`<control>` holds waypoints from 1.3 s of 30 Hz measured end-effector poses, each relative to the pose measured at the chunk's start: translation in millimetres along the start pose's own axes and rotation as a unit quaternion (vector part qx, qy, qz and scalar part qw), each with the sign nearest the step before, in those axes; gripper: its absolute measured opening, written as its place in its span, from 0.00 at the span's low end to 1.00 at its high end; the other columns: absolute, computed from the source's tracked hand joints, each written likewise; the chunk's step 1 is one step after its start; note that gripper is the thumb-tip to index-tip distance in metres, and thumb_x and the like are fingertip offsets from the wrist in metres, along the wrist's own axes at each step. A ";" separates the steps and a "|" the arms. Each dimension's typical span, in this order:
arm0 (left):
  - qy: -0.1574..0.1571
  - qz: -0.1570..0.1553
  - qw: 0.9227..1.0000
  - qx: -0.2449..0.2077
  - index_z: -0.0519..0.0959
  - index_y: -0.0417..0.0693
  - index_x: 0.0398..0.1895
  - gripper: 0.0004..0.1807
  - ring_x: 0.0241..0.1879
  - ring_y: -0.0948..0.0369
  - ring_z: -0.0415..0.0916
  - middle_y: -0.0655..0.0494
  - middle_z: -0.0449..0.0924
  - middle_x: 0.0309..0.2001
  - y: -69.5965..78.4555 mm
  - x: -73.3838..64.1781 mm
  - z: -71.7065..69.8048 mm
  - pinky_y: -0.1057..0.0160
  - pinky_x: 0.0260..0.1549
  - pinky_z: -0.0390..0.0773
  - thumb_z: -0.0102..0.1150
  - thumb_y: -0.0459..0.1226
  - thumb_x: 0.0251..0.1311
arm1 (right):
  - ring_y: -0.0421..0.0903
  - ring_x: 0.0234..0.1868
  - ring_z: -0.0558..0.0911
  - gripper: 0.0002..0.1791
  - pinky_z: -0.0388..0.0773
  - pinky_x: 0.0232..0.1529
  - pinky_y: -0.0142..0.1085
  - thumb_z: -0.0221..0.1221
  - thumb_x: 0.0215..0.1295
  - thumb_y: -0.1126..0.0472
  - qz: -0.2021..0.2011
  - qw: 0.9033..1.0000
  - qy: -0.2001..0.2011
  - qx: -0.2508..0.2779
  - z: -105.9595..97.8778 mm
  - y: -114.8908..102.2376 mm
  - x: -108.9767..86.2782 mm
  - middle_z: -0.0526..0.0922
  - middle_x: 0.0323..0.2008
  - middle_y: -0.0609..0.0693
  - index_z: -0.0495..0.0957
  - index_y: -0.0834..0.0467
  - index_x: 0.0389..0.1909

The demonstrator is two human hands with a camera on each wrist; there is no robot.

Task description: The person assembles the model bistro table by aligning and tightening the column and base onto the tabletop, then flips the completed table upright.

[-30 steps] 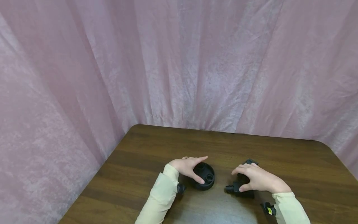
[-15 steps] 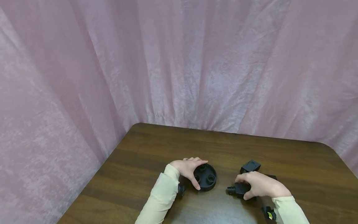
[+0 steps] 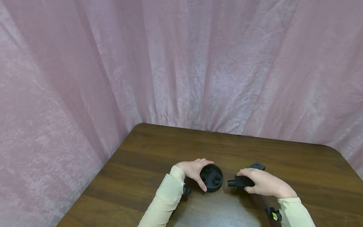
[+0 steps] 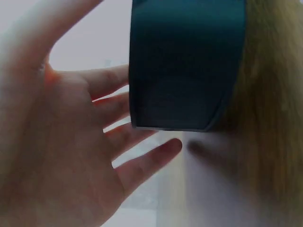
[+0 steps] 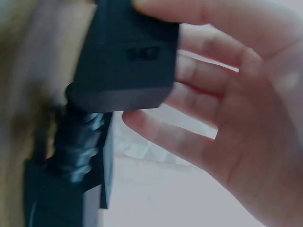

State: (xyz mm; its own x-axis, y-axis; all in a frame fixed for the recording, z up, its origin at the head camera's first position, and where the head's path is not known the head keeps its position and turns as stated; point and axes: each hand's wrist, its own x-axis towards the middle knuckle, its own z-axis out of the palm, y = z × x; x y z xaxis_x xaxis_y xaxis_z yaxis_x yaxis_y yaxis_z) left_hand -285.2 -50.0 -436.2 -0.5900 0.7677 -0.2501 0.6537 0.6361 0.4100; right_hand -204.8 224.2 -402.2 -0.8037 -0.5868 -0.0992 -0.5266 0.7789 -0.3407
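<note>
My left hand (image 3: 193,169) holds a round black base (image 3: 210,186) at its left side, thumb on the near rim and fingers on the far rim. Three ring-shaped sockets show inside the base. In the left wrist view its dark side wall (image 4: 187,66) hides some fingertips. Right of it, my right hand (image 3: 265,183) grips a black block (image 3: 243,181) whose ridged round end (image 3: 231,183) points left toward the base. Printed digits mark this block in the right wrist view. Another black block (image 3: 258,165) lies behind the right hand, partly covered by it.
Below the gripped block, the right wrist view shows a ridged black connector (image 5: 75,149) and another dark block (image 5: 57,196). All this is on a brown wooden table (image 3: 158,142) with rounded far corners. A pink curtain (image 3: 181,63) hangs behind and to the left.
The right hand has closed more firmly round its block and raised it slightly, turning the ridged end toward the base. The left hand and base have shifted a little right in view.
</note>
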 end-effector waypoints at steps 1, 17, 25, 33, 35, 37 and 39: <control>0.000 0.001 1.000 -0.008 0.50 0.57 0.68 0.58 0.63 0.61 0.55 0.60 0.57 0.63 0.1 2.0 0.2 0.63 0.58 0.63 0.71 0.55 0.31 | 0.43 0.42 0.76 0.19 0.72 0.36 0.33 0.61 0.53 0.56 0.000 1.000 0.012 0.003 -1.8 -0.7 1.8 0.76 0.44 0.44 0.73 0.51 0.47; 0.032 0.004 0.997 -0.077 0.56 0.66 0.63 0.55 0.51 0.67 0.63 0.67 0.67 0.53 -12.7 20.4 8.3 0.67 0.50 0.66 0.73 0.57 0.25 | 0.34 0.33 0.72 0.18 0.69 0.33 0.29 0.60 0.54 0.58 -0.002 0.994 0.102 0.038 -15.1 -3.1 26.0 0.72 0.41 0.41 0.71 0.48 0.47; 0.049 0.022 0.994 -0.094 0.55 0.71 0.63 0.54 0.51 0.68 0.63 0.68 0.66 0.54 -18.5 24.5 17.1 0.68 0.50 0.65 0.72 0.58 0.25 | 0.41 0.44 0.77 0.18 0.74 0.42 0.36 0.62 0.53 0.57 -0.012 0.988 0.152 0.022 -18.2 -2.1 22.5 0.77 0.44 0.43 0.73 0.48 0.46; 0.054 0.020 0.992 -0.114 0.55 0.75 0.62 0.53 0.51 0.70 0.62 0.70 0.66 0.53 -20.3 22.5 23.7 0.68 0.49 0.65 0.72 0.58 0.26 | 0.36 0.39 0.75 0.16 0.73 0.38 0.32 0.62 0.52 0.56 -0.011 0.990 0.134 0.030 -10.9 -4.3 24.7 0.76 0.41 0.41 0.72 0.49 0.43; 0.054 0.021 0.991 -0.117 0.55 0.74 0.63 0.53 0.51 0.69 0.62 0.69 0.66 0.53 -20.1 22.5 22.4 0.67 0.49 0.65 0.72 0.58 0.26 | 0.36 0.38 0.74 0.16 0.72 0.37 0.32 0.62 0.52 0.56 -0.015 0.990 0.135 0.030 -11.8 -5.5 26.5 0.76 0.41 0.41 0.72 0.49 0.43; 0.054 0.019 0.991 -0.119 0.54 0.75 0.63 0.53 0.51 0.69 0.62 0.69 0.66 0.54 -20.1 22.5 20.1 0.67 0.49 0.65 0.72 0.58 0.27 | 0.35 0.38 0.74 0.16 0.72 0.37 0.31 0.62 0.52 0.56 -0.019 0.990 0.139 0.031 -13.8 -6.4 28.3 0.76 0.41 0.41 0.72 0.49 0.43; 0.053 0.015 0.991 -0.120 0.54 0.75 0.63 0.53 0.51 0.69 0.61 0.68 0.65 0.54 -20.7 22.9 17.5 0.66 0.49 0.65 0.72 0.58 0.27 | 0.36 0.38 0.74 0.16 0.72 0.37 0.31 0.62 0.52 0.57 -0.025 0.989 0.143 0.031 -16.3 -7.1 30.2 0.75 0.41 0.41 0.73 0.50 0.43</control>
State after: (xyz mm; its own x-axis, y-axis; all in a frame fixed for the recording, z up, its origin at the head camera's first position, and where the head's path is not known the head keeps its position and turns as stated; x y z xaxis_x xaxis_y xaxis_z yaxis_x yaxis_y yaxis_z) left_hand -303.9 -44.2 -465.7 -0.6277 0.7646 -0.1463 0.5466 0.5668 0.6164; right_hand -229.9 204.5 -387.5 -0.8272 -0.5305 0.1854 -0.5570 0.7302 -0.3958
